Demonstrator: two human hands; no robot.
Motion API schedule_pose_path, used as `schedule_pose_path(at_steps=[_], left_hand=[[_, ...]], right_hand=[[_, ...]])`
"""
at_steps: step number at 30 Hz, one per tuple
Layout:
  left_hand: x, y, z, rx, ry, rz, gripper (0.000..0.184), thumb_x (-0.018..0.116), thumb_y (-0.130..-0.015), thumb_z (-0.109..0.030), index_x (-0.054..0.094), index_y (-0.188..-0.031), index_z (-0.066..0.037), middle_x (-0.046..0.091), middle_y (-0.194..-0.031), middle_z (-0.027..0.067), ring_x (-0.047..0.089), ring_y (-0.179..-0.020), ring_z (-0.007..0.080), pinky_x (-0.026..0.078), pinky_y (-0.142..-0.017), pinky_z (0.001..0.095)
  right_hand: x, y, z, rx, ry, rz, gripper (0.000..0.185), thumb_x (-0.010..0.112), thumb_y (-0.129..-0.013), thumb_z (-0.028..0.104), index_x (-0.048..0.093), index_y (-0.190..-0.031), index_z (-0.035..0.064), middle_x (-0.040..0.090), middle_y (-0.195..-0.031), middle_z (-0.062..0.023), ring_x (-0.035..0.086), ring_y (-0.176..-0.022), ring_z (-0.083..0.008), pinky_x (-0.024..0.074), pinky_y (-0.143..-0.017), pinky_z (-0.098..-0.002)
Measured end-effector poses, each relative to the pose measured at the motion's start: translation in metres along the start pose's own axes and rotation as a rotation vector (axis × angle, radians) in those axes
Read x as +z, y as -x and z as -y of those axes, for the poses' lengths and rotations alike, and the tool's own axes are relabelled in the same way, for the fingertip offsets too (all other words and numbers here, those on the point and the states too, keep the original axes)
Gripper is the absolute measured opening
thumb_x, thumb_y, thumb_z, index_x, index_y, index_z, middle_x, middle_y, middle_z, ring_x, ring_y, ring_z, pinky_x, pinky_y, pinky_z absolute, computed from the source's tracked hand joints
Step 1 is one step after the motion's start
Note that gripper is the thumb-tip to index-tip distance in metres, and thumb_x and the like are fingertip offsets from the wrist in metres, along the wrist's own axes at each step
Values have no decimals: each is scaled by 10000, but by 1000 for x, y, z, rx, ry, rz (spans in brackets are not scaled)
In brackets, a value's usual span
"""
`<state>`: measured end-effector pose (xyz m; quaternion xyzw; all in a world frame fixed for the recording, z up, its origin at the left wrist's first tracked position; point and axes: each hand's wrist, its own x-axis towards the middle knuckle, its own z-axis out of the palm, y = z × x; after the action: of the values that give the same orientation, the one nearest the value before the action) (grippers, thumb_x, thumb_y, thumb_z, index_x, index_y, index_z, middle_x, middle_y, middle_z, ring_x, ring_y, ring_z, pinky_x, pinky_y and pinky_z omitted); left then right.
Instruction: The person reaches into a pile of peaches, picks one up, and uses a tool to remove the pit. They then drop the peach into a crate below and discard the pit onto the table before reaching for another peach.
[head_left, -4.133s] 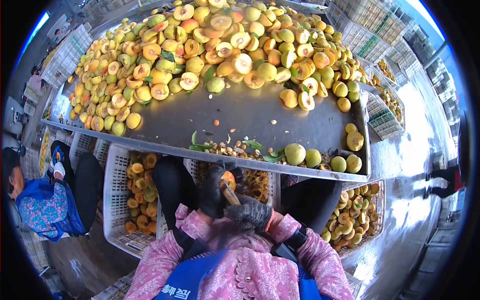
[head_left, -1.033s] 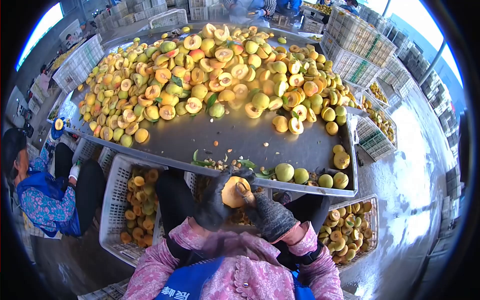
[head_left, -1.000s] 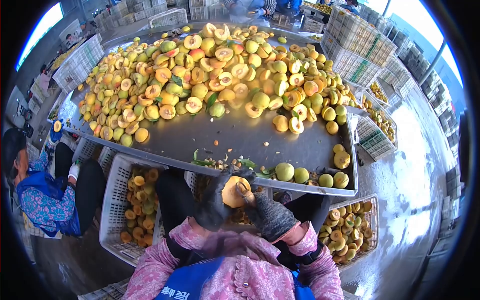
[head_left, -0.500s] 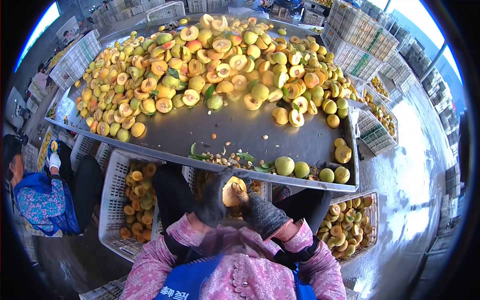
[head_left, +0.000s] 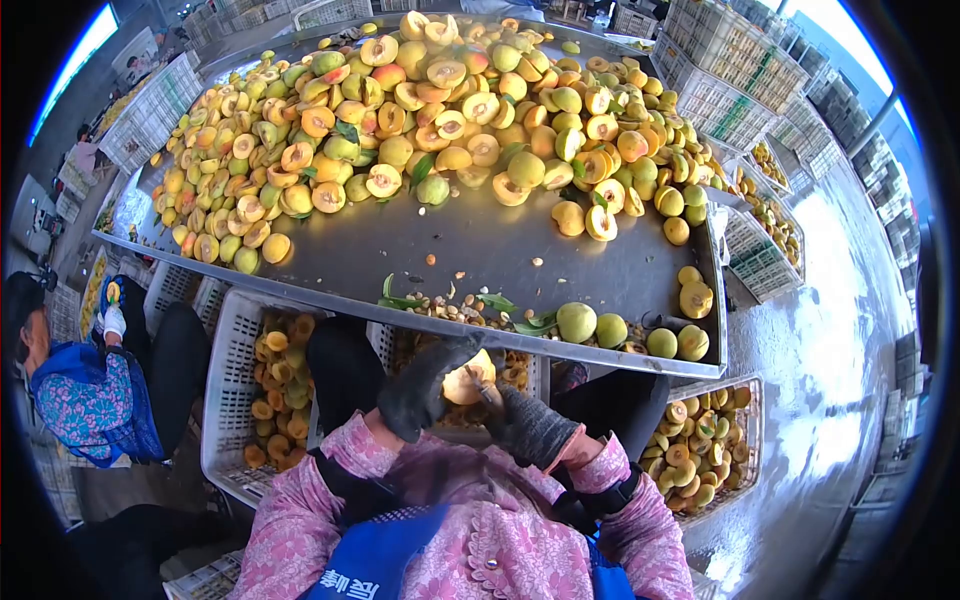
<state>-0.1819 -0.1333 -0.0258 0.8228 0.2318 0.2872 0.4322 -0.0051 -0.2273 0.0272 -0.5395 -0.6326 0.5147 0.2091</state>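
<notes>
My left hand (head_left: 418, 388), in a dark glove, is closed round a halved yellow fruit (head_left: 467, 378) with its cut face up, just below the metal table's near edge. My right hand (head_left: 533, 428), in a grey glove, is closed on a small tool (head_left: 490, 395) whose tip touches the fruit; its blade is mostly hidden. Under my hands, between my knees, stands a crate of fruit pieces (head_left: 515, 372). Beyond them the metal table (head_left: 370, 248) bears a heap of halved and whole fruit (head_left: 400, 120). Pits and leaves (head_left: 465, 308) lie along its near edge.
A white crate of fruit halves (head_left: 226, 400) stands left of my knees, and another crate (head_left: 755, 440) stands to the right. A co-worker (head_left: 90, 395) sits at the far left, holding a fruit. Stacked crates (head_left: 735, 75) rise at the back right. The floor (head_left: 800, 360) looks wet.
Compared with about a second ago, the view has shifted slightly. Both hands remain at the same fruit, with small shifts of hands and tool. The co-worker's raised hand has come down.
</notes>
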Motion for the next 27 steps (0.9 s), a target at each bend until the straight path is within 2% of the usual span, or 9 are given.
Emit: schedule_pose_path(at_steps=[3,6,12,17,19,21,22,23,27], left_hand=[[7,8,-21,-30,24,-203,331,468,-859,-88,509,-1169,18,584,-1113,177,547,-1065,284,407,-946,376],[13,10,-18,-226,375,-236,347,485,-829,-57,511,-1168,12,583,-1114,176,549,-1061,291,412,-943,380],[3,5,-26,-59,-31,-146,359,534,-780,-23,534,-1139,-9,600,-1062,162,574,-1003,300,445,-890,366],[4,5,-38,-103,-94,-191,345,610,-754,-66,565,-1093,-19,622,-988,154,608,-918,282,479,-821,355],[3,6,-36,-102,-254,-214,314,623,-773,-104,580,-1072,-19,637,-960,139,624,-881,244,489,-796,341],[24,12,-15,-208,52,-405,261,613,-804,-138,603,-1035,-16,645,-940,113,622,-851,202,492,-776,328],[25,10,-16,-251,227,-472,237,601,-821,-153,615,-1013,-14,647,-933,98,616,-847,180,490,-769,319],[27,8,-16,-283,404,-552,222,588,-839,-169,627,-991,-12,649,-926,82,609,-843,158,488,-762,311],[48,12,12,-474,952,-622,223,571,-855,-186,646,-965,-8,648,-898,49,581,-847,126,465,-764,277]], right_hand=[[2,3,-6,-48,-96,1,206,489,-835,75,529,-1029,19,532,-841,-139,531,-812,-275,418,-743,-373],[6,2,-10,-159,18,70,137,472,-837,87,559,-927,31,534,-843,-109,511,-839,-248,389,-765,-365],[-5,1,14,-34,68,259,140,465,-822,116,561,-870,27,497,-804,-116,478,-790,-249,365,-719,-344],[27,-12,-43,-729,662,39,169,553,-833,113,519,-959,6,564,-709,-121,570,-728,-263,455,-635,-361],[37,-13,-46,-413,630,107,137,537,-826,71,529,-949,12,548,-709,-115,553,-722,-262,447,-637,-360],[31,-11,-14,91,98,4,142,515,-817,16,538,-957,12,568,-772,-120,558,-745,-266,449,-657,-365],[22,-10,6,40,150,26,312,460,-859,104,491,-1159,25,613,-903,-163,598,-796,-288,474,-660,-360],[41,-14,-43,-246,234,30,356,434,-868,79,478,-1220,62,595,-981,-134,583,-907,-270,468,-713,-349],[40,-16,-54,-206,231,55,166,503,-747,81,553,-898,35,551,-792,-111,562,-809,-275,439,-713,-404]])
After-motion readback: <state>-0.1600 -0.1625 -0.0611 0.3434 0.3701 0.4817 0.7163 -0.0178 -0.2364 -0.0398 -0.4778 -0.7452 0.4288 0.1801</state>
